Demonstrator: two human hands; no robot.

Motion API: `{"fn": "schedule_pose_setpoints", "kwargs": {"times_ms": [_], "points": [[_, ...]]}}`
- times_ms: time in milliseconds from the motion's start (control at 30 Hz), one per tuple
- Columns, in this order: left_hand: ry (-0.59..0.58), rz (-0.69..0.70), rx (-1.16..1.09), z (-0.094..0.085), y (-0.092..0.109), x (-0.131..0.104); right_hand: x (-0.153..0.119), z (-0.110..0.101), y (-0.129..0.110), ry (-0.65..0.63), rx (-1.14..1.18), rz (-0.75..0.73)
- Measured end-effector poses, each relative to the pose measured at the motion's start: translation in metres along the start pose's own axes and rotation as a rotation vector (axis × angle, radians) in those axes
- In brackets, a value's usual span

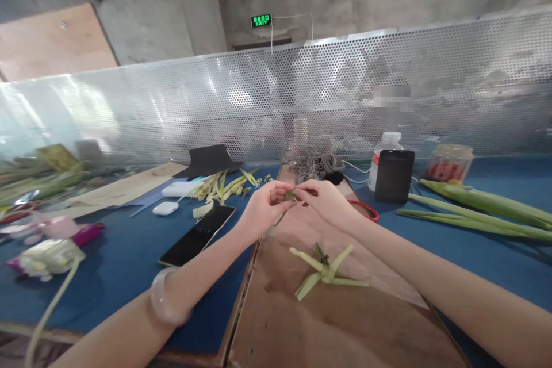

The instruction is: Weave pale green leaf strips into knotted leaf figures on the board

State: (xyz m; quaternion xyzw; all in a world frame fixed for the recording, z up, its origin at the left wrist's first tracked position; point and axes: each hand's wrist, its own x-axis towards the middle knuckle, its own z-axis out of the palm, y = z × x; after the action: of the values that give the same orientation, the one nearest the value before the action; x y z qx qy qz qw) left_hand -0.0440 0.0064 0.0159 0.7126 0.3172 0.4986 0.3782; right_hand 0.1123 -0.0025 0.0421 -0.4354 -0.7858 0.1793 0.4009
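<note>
Above the wooden board (293, 322), my left hand (265, 210) and my right hand (323, 200) meet at the fingertips. Between them is a small piece of green leaf (291, 195), pinched from both sides; the fingers cover most of it. Closer to me on the board lies a knotted leaf figure (324, 273), with several pale green strips spreading out like a star and a darker green tip. A red scissor-like handle (366, 210) shows partly behind my right wrist.
Left, on the blue table, are a phone (198, 236), a white earphone case (165, 208), leaf scraps (224, 188) and a power strip (52, 257). Right are a bottle (391, 141), a black upright device (394, 177), a jar (449, 163) and long green leaves (487, 201). A perforated metal screen (172, 109) stands behind.
</note>
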Motion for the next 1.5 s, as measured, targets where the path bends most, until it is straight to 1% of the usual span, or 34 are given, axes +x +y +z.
{"fn": "schedule_pose_setpoints", "kwargs": {"times_ms": [100,200,300,433,533,633,767,967,1033,1100,1200,1300,1433,1500], "points": [[-0.031,-0.002,-0.013,0.001,0.002,0.0,0.0,0.003,0.003,0.035,0.018,-0.007],[-0.02,-0.015,-0.016,0.001,0.002,0.0,-0.001,0.004,0.004,0.054,0.028,-0.028],[-0.007,-0.045,-0.034,0.0,0.0,0.0,-0.001,0.005,0.005,0.07,-0.017,-0.051],[-0.019,-0.073,-0.082,0.001,0.0,0.001,-0.002,0.005,0.004,0.091,-0.069,-0.068],[-0.015,-0.098,-0.125,0.002,0.001,0.001,-0.003,0.007,0.004,0.125,-0.138,-0.124],[0.021,-0.119,-0.148,0.003,0.004,0.0,-0.005,0.01,0.003,0.153,-0.202,-0.177],[0.042,-0.093,-0.117,0.002,0.005,-0.001,-0.007,0.011,0.003,0.167,-0.227,-0.167],[0.014,0.021,-0.019,0.001,0.001,0.0,-0.006,0.009,0.003,0.196,-0.21,-0.198],[0.021,0.028,-0.004,0.001,-0.001,0.0,-0.005,0.008,0.004,0.191,-0.211,-0.216],[0.025,0.005,-0.003,0.002,-0.003,0.0,-0.004,0.008,0.005,0.179,-0.215,-0.219],[0.05,-0.048,0.03,0.001,-0.004,0.0,-0.005,0.008,0.004,0.159,-0.176,-0.187],[0.065,-0.07,0.07,0.001,-0.004,0.001,-0.004,0.007,0.003,0.142,-0.08,-0.102],[0.046,-0.064,0.043,0.001,-0.005,0.0,0.0,0.006,0.007,0.09,0.202,0.071],[0.036,-0.067,0.039,0.001,-0.005,0.0,0.003,0.005,0.011,0.056,0.316,0.135]]}}
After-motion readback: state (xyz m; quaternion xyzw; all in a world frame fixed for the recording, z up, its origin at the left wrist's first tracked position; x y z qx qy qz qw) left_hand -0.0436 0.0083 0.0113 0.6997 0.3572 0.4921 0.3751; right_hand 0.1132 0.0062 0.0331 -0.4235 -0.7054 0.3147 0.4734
